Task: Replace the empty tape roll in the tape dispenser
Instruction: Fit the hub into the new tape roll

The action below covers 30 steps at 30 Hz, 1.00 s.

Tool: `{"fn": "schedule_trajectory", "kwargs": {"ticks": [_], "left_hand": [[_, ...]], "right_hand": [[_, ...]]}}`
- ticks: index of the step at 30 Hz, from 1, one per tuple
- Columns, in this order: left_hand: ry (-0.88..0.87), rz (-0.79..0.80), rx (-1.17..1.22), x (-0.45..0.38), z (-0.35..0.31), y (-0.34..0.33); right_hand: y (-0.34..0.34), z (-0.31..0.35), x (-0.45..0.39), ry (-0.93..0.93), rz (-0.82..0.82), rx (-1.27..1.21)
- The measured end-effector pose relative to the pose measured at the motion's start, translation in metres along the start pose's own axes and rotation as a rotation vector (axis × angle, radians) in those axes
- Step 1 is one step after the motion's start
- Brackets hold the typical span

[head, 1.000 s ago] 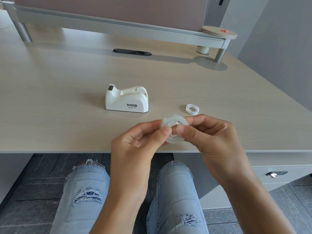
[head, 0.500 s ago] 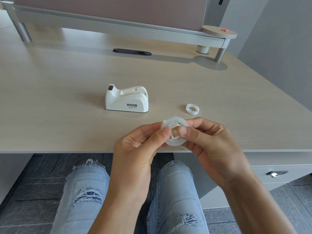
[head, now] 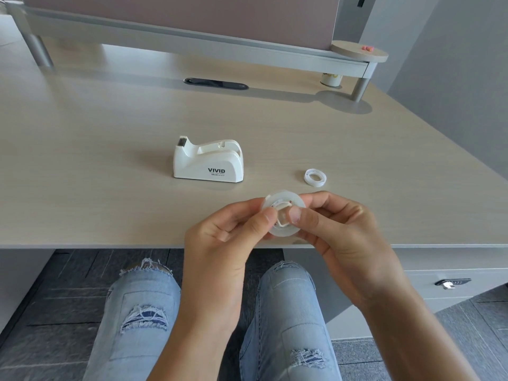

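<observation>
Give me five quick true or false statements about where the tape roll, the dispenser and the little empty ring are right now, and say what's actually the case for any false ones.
1. Both hands hold the tape roll. True: the left hand and the right hand pinch it from either side.
2. The tape dispenser has a roll seated in it. False: its cradle looks empty.
3. The empty ring lies on the desk to the right of the dispenser. True.
4. The dispenser is tipped onto its side. False: it stands upright on its base, logo facing the camera.
5. The right hand touches the empty ring. False: the ring lies apart from both hands.
</observation>
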<state>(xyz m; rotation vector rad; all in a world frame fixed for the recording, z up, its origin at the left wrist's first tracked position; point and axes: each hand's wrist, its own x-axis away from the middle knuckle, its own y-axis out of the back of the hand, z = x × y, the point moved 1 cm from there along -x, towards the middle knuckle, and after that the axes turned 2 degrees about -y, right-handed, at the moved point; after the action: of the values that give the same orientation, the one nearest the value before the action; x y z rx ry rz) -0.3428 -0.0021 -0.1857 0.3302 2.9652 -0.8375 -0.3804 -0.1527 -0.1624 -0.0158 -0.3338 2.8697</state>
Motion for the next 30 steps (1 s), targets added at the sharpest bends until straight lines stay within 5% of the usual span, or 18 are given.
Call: {"fn": "schedule_trajectory", "kwargs": {"ticks": [30], "left_hand": [[-0.175, -0.097, -0.198, -0.068, -0.031, 0.021]], "right_hand": [[-0.05, 0.023, -0.077, 0.203, 0.014, 0.296]]}}
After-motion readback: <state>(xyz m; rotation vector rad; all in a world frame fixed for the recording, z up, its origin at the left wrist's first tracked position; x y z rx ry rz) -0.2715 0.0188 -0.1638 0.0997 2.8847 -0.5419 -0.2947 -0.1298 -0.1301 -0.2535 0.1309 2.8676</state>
